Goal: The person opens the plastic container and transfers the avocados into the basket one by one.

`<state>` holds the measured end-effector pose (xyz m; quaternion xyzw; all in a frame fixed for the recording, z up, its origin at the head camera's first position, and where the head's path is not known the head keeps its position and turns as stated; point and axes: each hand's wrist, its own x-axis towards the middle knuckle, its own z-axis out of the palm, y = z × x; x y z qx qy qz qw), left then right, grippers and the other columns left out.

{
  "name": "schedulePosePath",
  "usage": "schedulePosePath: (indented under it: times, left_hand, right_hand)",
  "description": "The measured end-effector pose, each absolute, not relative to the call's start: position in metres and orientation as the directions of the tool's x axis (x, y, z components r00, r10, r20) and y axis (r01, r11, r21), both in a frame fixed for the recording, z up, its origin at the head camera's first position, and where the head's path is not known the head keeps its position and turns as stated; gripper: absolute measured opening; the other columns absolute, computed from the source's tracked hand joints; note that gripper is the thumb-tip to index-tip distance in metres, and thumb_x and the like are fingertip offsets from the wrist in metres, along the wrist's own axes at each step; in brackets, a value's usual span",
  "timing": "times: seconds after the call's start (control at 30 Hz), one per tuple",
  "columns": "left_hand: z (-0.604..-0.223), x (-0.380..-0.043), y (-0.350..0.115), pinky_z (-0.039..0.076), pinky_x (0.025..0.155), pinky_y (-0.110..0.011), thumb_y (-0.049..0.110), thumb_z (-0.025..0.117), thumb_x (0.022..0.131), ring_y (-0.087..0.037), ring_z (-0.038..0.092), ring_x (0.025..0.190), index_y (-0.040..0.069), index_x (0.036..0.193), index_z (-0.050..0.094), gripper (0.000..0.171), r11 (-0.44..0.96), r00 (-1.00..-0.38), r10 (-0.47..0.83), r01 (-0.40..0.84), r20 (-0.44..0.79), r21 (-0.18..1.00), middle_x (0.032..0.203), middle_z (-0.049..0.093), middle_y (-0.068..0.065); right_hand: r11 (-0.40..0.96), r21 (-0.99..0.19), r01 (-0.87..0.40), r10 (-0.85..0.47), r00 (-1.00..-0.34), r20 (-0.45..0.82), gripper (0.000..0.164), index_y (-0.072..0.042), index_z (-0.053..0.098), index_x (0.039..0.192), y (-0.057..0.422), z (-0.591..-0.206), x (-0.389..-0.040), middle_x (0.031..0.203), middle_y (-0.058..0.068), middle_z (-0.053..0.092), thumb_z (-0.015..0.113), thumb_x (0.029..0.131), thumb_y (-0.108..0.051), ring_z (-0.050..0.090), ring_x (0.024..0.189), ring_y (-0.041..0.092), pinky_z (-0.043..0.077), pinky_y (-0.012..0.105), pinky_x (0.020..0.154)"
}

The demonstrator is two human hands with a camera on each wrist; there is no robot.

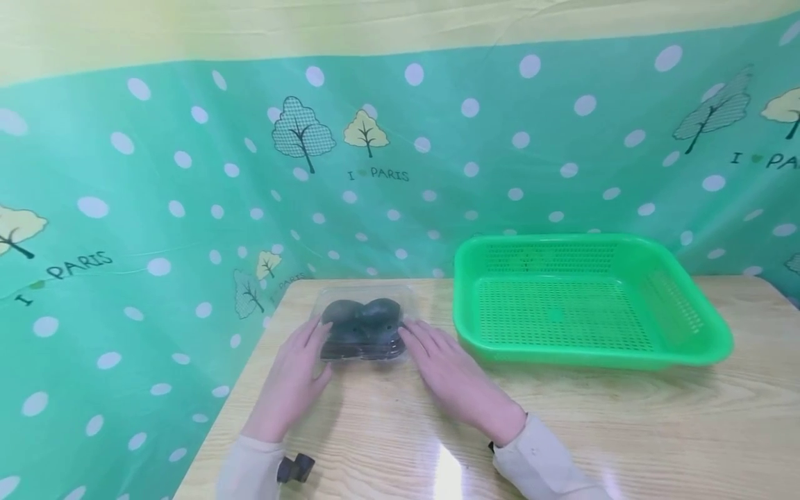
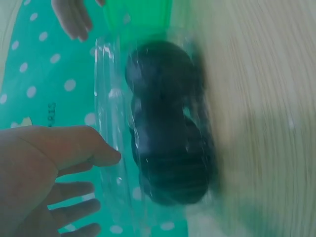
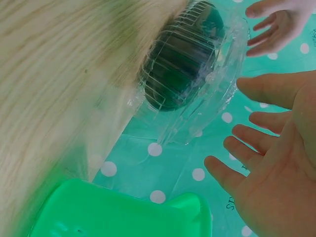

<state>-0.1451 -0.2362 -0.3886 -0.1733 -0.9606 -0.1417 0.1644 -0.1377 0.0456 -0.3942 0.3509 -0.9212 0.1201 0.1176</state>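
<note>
A clear plastic clamshell box (image 1: 362, 353) lies on the table, with several dark, rounded, avocado-like fruits (image 1: 382, 314) inside. My left hand (image 1: 290, 382) is at the box's left side, fingers stretched along it and thumb apart. On the opposite side is my right hand (image 1: 456, 378), its fingertips by the box's right edge. In the left wrist view, the left thumb reaches the transparent rim (image 2: 111, 103), though contact is hard to judge. The right wrist view shows the right hand (image 3: 276, 148) with fingers spread and nothing gripped.
To the right of the box stands a green plastic basket (image 1: 587, 357) with a perforated bottom. Both rest on a light wood-grain table (image 1: 387, 430). Behind and to the left hangs a green dotted cloth (image 1: 437, 187). A small black object (image 1: 296, 468) is at the left cuff.
</note>
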Motion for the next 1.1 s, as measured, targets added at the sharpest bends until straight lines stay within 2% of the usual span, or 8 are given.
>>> schedulePosePath:
  times: [0.13,0.3,0.47,0.77,1.1]
  left_hand:
    - [-0.392,-0.148,-0.245,0.032,0.114,-0.060,-0.002,0.074,0.077,-0.043,0.037,0.138,-0.003,0.142,0.046,0.071,0.900,-0.891,0.276,0.372,0.361,0.228,0.151,0.038,-0.026]
    - [-0.395,-0.151,-0.255,0.033,0.114,-0.058,-0.007,0.073,0.076,-0.043,0.039,0.136,-0.003,0.144,0.044,0.074,0.894,-0.878,0.287,0.389,0.383,0.222,0.150,0.041,-0.025]
    - [-0.397,-0.151,-0.262,0.035,0.112,-0.060,-0.011,0.070,0.075,-0.045,0.042,0.134,-0.006,0.141,0.046,0.071,0.891,-0.870,0.293,0.399,0.397,0.216,0.147,0.043,-0.027]
    - [-0.401,-0.153,-0.267,0.037,0.111,-0.058,-0.011,0.069,0.077,-0.045,0.043,0.133,-0.006,0.141,0.046,0.068,0.892,-0.875,0.302,0.399,0.378,0.212,0.146,0.044,-0.028]
    - [-0.401,-0.154,-0.267,0.038,0.110,-0.059,-0.010,0.070,0.079,-0.045,0.044,0.132,-0.004,0.137,0.052,0.061,0.887,-0.874,0.306,0.406,0.378,0.220,0.146,0.044,-0.027]
  right_hand:
    - [0.725,-0.146,-0.673,-0.613,-0.727,0.311,0.056,0.000,0.029,0.153,0.047,-0.396,-0.141,0.161,0.015,0.027,0.045,0.100,-0.006,0.030,0.147,0.033,0.024,0.044,0.122]
    - [0.716,-0.105,-0.690,-0.621,-0.698,0.357,0.064,0.002,0.033,0.151,0.047,-0.397,-0.143,0.158,0.018,0.032,0.059,0.095,-0.012,0.032,0.146,0.033,0.025,0.045,0.121]
    - [0.712,-0.092,-0.696,-0.625,-0.688,0.370,0.068,0.002,0.034,0.151,0.047,-0.396,-0.144,0.157,0.019,0.035,0.065,0.093,-0.015,0.032,0.146,0.033,0.025,0.045,0.121]
    - [0.727,-0.154,-0.670,-0.604,-0.729,0.322,0.066,0.001,0.033,0.151,0.041,-0.394,-0.148,0.158,0.018,0.033,0.063,0.094,-0.014,0.029,0.147,0.033,0.025,0.045,0.122]
    - [0.721,-0.158,-0.675,-0.609,-0.726,0.321,0.063,0.001,0.033,0.151,0.034,-0.398,-0.154,0.159,0.018,0.031,0.059,0.096,-0.014,0.029,0.147,0.032,0.025,0.045,0.122]
